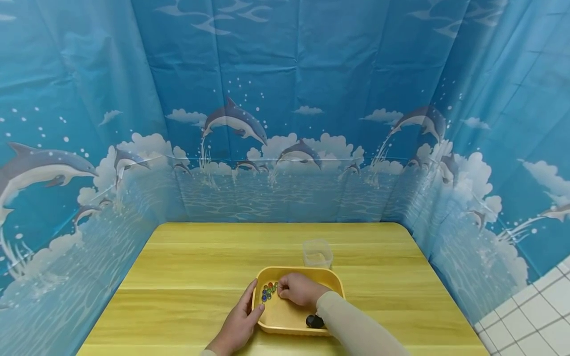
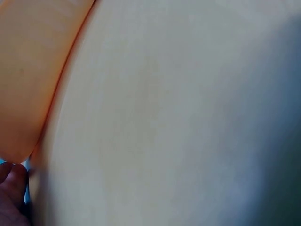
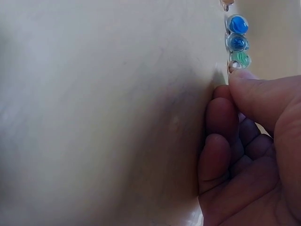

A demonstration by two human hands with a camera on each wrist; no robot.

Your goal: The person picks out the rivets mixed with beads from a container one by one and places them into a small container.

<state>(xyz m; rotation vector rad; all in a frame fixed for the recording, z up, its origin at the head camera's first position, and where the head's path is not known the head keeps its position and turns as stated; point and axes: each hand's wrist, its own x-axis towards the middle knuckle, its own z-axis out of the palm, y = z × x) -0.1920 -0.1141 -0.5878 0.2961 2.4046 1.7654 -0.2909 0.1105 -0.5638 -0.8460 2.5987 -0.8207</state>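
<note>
Head view, left hand [image 1: 238, 322] gripping tray edge [image 1: 285, 330], right hand [image 1: 302, 289] beside marbles [image 1: 269, 291]

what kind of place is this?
Likely an improvised indoor booth: dolphin-print curtains surround three sides of a wood-grain table, with white tiles showing at lower right.

A yellow tray [image 1: 285, 319] stood on a wood-grain table [image 1: 178, 291], the left hand [image 1: 238, 321] holding its left side with the thumb over the rim. The right hand [image 1: 300, 289], fingers curled, reached inside, just beside a cluster of coloured marbles [image 1: 269, 290]. A black object [image 1: 314, 321], partly hidden by the right sleeve [image 1: 356, 324], lay near the front wall. Behind stood a clear container [image 1: 317, 253], before a dolphin-printed curtain [image 1: 285, 74].
</note>
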